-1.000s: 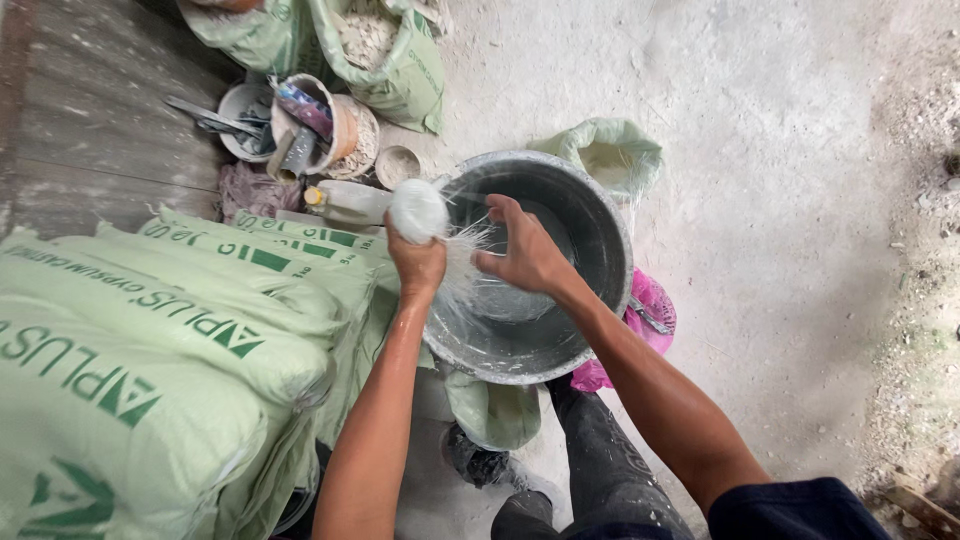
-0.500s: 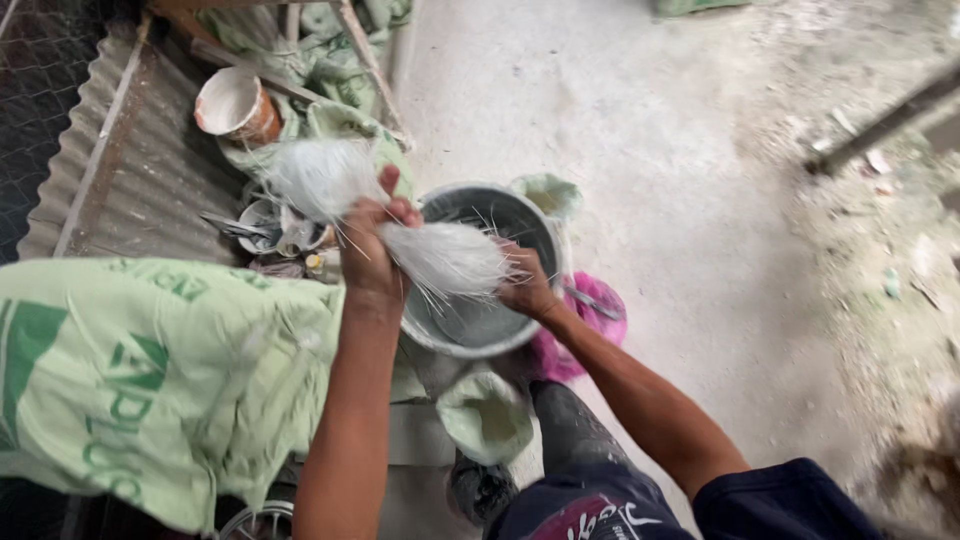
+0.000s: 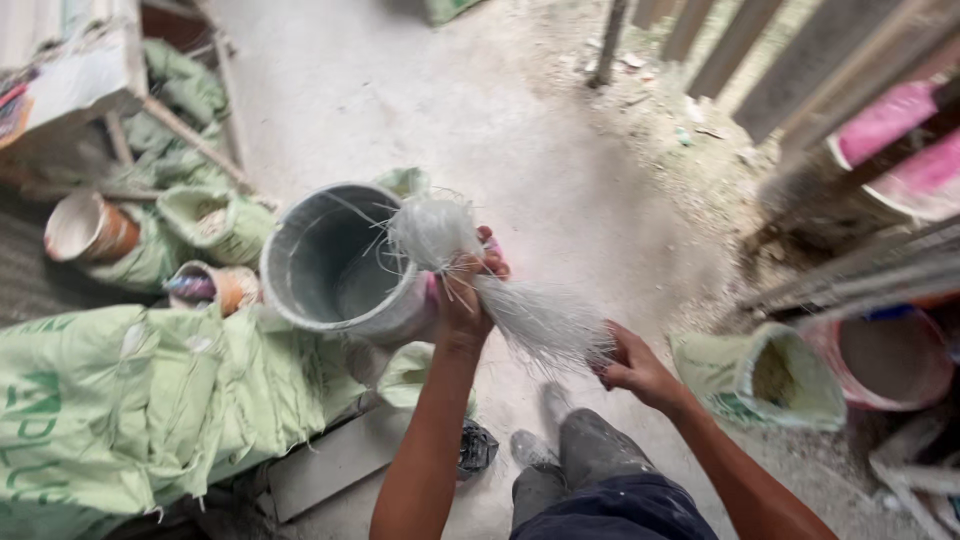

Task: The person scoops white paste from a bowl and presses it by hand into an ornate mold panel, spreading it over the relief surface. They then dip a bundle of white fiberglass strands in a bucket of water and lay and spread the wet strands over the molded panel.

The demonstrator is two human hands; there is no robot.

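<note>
Far on the left lie big green sacks, piled up on the floor. Above them sit a small open sack and two little tubs. Next comes a round grey bucket, tipped a bit so its inside shows. Just beside its rim is the left hand. Its fingers are shut tight around a bunch of thin white fibres. One fluffy end sticks up over the bucket. The other end runs down to the right hand, whose fingers are closed on the loose tips. The bunch hangs in the air above the grey floor. Further right stands an open green sack with brown powder inside, and then a pink bucket.
</note>
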